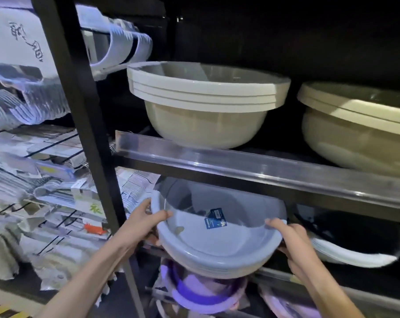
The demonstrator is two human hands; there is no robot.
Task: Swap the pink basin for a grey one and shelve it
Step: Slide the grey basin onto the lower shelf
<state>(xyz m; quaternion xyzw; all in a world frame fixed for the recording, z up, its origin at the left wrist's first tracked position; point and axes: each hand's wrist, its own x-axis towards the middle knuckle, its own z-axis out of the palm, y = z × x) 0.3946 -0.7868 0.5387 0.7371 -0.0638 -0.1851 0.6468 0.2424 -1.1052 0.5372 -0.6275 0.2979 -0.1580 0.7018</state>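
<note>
A grey basin [217, 246] with a blue label inside tilts out of the lower shelf, on top of a stack of like basins. My left hand [146, 223] grips its left rim, thumb over the edge. My right hand [290, 237] holds the right rim, fingers under the stack's edge. Below it, a pink-purple basin [201, 294] sits on the bottom level, partly hidden by the grey stack.
The upper shelf [251, 166] carries a stack of beige basins [203, 95] and another beige basin [359, 125] to the right. A black upright post [86, 125] stands at left. Packaged goods [34, 180] fill the left rack. White-rimmed dark basins [355, 246] lie right of my hands.
</note>
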